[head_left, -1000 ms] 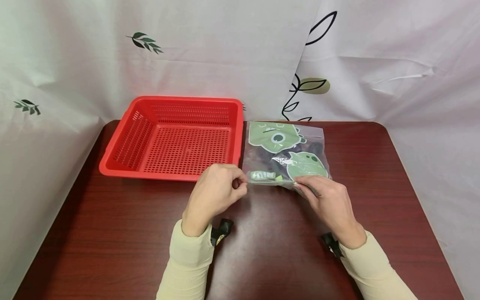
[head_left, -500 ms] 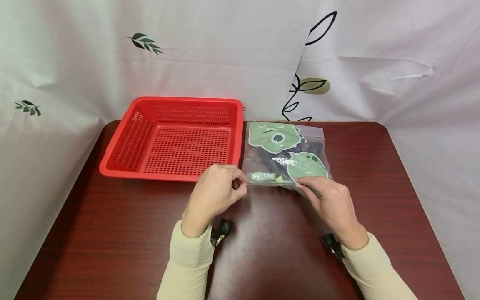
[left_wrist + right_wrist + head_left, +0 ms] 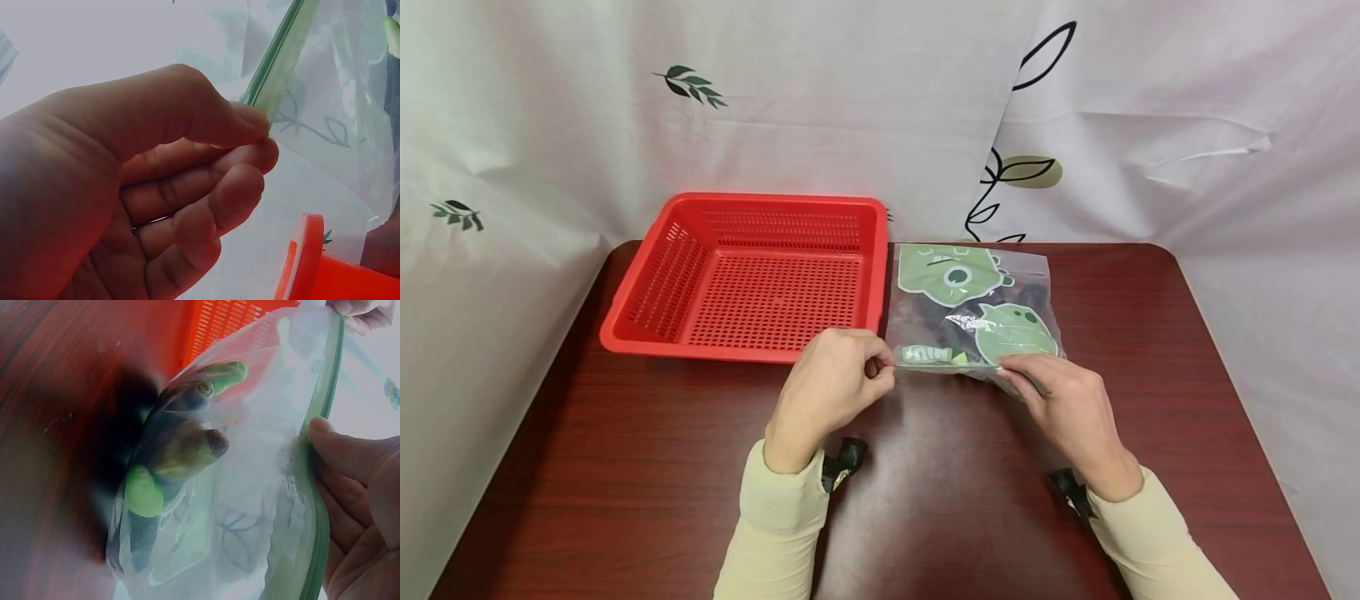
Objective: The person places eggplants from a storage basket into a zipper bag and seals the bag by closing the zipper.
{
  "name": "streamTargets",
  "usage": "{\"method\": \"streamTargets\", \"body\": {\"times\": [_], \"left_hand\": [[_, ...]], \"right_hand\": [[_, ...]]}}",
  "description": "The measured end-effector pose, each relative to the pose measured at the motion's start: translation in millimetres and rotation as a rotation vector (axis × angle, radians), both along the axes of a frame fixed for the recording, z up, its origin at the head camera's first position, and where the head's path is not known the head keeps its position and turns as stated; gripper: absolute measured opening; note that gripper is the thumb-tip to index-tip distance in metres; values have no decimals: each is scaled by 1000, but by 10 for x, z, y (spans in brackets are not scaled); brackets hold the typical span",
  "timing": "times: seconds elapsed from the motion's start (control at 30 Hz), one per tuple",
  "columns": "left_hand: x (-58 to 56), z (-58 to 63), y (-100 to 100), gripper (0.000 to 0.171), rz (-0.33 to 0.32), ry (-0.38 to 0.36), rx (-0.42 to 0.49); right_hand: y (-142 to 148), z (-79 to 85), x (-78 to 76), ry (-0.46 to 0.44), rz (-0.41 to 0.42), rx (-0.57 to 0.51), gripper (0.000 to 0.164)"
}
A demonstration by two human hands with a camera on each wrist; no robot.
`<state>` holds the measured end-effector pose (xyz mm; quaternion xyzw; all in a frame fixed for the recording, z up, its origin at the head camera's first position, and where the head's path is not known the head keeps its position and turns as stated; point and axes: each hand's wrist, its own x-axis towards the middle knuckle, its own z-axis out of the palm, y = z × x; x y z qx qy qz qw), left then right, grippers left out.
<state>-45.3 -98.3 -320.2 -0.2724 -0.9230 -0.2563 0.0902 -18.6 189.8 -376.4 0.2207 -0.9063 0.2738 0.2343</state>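
A clear zip bag (image 3: 928,317) with green cartoon prints lies on the table, its green-lined zip edge (image 3: 275,53) toward me. My left hand (image 3: 831,383) pinches the left end of that edge between thumb and index finger. Farther right along the same edge, my right hand (image 3: 1067,408) pinches the zip strip (image 3: 317,531) between thumb and fingers. Through the plastic, the right wrist view shows several rounded dark, brownish and bright green items (image 3: 187,450); their kind is unclear. Whether the zip is fully pressed together cannot be told.
A red perforated plastic basket (image 3: 700,351) stands left of the bag, close to it, with nothing visible inside. The dark red wooden table (image 3: 925,500) meets a white cloth backdrop (image 3: 820,125) with leaf prints.
My right hand has slid slightly to the right along the bag's zip edge. The left hand keeps its pinch at the left end, and the basket has not moved.
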Motion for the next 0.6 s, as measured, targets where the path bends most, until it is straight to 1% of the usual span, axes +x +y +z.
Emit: {"method": "streamTargets", "body": {"times": [0.43,0.6], "left_hand": [[-3,-8,-5,11,3,-2,8],[-7,-3,-5,10,1,3,9]], "right_hand": [[45,-2,20,-10,-12,11,23],[56,-12,19,2,-12,2,24]]}}
